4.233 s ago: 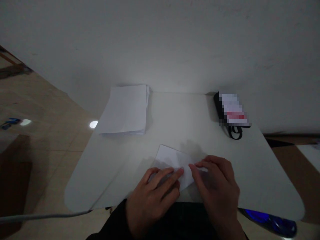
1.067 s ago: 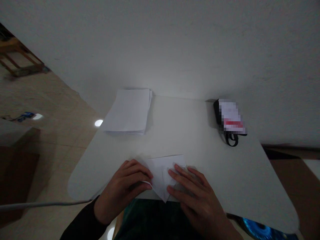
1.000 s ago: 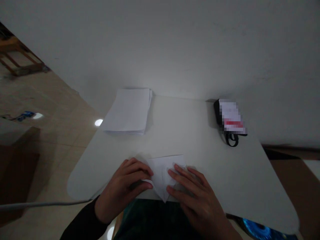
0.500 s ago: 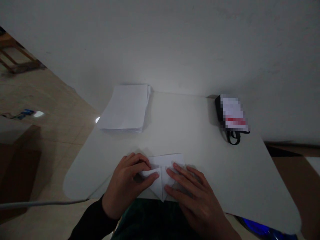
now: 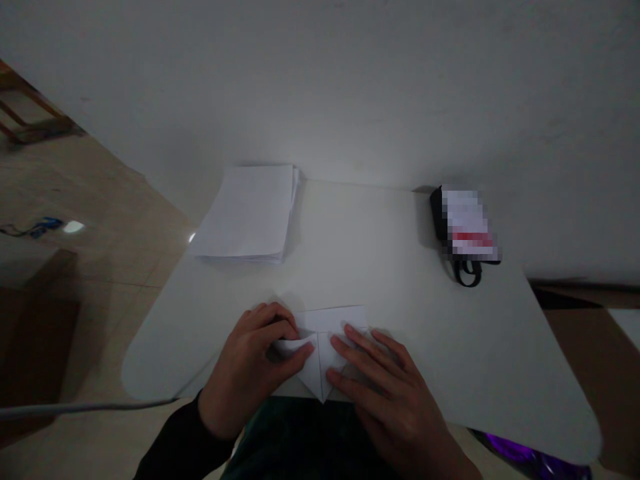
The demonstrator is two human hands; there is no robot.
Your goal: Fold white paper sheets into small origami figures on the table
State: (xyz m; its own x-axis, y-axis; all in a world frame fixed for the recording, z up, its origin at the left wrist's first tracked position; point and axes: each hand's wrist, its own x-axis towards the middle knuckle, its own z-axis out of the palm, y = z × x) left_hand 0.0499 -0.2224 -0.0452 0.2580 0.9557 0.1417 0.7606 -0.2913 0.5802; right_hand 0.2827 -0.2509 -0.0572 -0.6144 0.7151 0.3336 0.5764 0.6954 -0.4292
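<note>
A partly folded sheet of white paper [image 5: 330, 319] lies at the near edge of the table, its point facing my body and a crease running down its middle. My left hand [image 5: 260, 357] pinches the left flap between thumb and fingers, and that flap bows up a little off the layer beneath. My right hand [image 5: 387, 380] rests with fingers spread and stretched over the right half, pressing it against the table. Under the right fingers part of the paper is hidden.
A stack of white paper [image 5: 245, 213] sits at the back left of the white table [image 5: 360, 253]. At the back right is a black case [image 5: 439, 217] with a blurred label and a strap. A wall rises behind the table. A grey cable [image 5: 100, 408] runs at lower left.
Both hands keep nearly the same hold on the paper. The whole view has shifted very slightly.
</note>
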